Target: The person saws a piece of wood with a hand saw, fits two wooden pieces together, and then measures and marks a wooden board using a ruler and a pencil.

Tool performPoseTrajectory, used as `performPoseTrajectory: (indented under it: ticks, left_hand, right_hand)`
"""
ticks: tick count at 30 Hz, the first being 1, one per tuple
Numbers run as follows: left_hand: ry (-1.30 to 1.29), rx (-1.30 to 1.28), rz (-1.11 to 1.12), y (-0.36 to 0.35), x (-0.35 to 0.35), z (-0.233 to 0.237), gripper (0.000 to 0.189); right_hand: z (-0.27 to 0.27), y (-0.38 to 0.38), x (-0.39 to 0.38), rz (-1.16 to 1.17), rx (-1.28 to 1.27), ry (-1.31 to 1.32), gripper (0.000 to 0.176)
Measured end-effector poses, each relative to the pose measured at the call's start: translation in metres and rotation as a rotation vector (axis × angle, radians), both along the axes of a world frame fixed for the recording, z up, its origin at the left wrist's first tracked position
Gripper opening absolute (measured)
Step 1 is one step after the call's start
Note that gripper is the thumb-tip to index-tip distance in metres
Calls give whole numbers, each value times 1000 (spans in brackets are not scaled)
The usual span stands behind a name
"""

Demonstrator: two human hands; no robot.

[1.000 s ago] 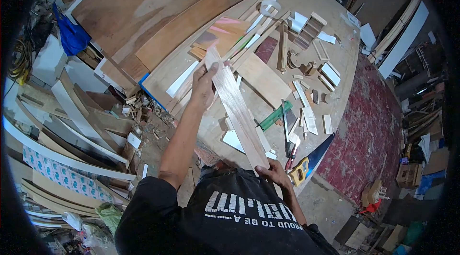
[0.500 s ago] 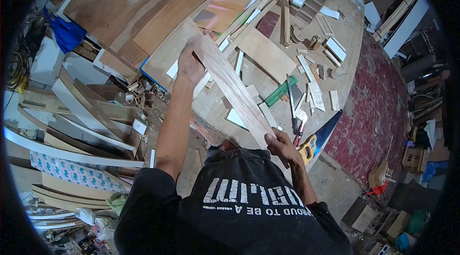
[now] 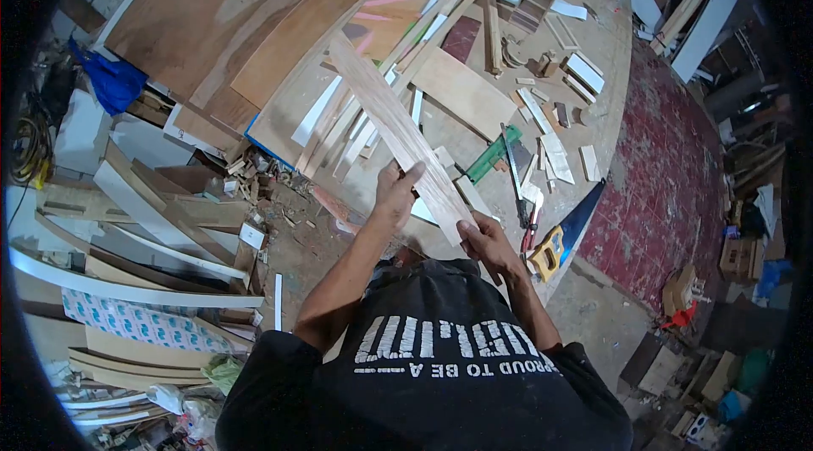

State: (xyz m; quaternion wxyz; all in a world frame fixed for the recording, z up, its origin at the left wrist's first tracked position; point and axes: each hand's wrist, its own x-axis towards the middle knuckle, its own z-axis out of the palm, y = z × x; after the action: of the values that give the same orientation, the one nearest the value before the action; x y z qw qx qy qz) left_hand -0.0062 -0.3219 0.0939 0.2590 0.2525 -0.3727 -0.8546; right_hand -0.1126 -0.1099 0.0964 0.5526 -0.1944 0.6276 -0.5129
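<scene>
A long, pale wood-grained board (image 3: 389,112) slants above the worktable, its far end up and to the left. My left hand (image 3: 396,195) is closed on the board's left edge, a little below its middle, thumb on top. At the near end my right hand (image 3: 484,241) grips the board, thumb on the upper face and fingers underneath. Beyond the board lies a wide light panel (image 3: 466,91). Right of the board are a green tool or strip (image 3: 494,156), a dark narrow tool (image 3: 513,171) and red-handled pliers (image 3: 531,231).
A handsaw (image 3: 550,252) with a yellow handle lies at the table's near right edge. Large plywood sheets (image 3: 220,11) cover the upper left. Wood strips and small blocks (image 3: 555,154) are scattered over the table (image 3: 614,36). Curved boards (image 3: 144,282) are stacked at the left.
My left hand has slid down the board from its far end towards my right hand. The near end has shifted slightly left and up, with my right hand still on it.
</scene>
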Motion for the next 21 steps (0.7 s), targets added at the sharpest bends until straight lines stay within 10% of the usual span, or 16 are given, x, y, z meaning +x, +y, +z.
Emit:
performPoseTrajectory:
  ticks: [11, 21]
  left_hand:
    - [-113, -47, -10, -25, 18, 15, 41]
    - [-127, -143, -180, -23, 22, 36, 48]
  right_hand:
    - [3, 8, -3, 139, -246, -651, 27]
    - [17, -16, 4, 17, 96, -597, 39]
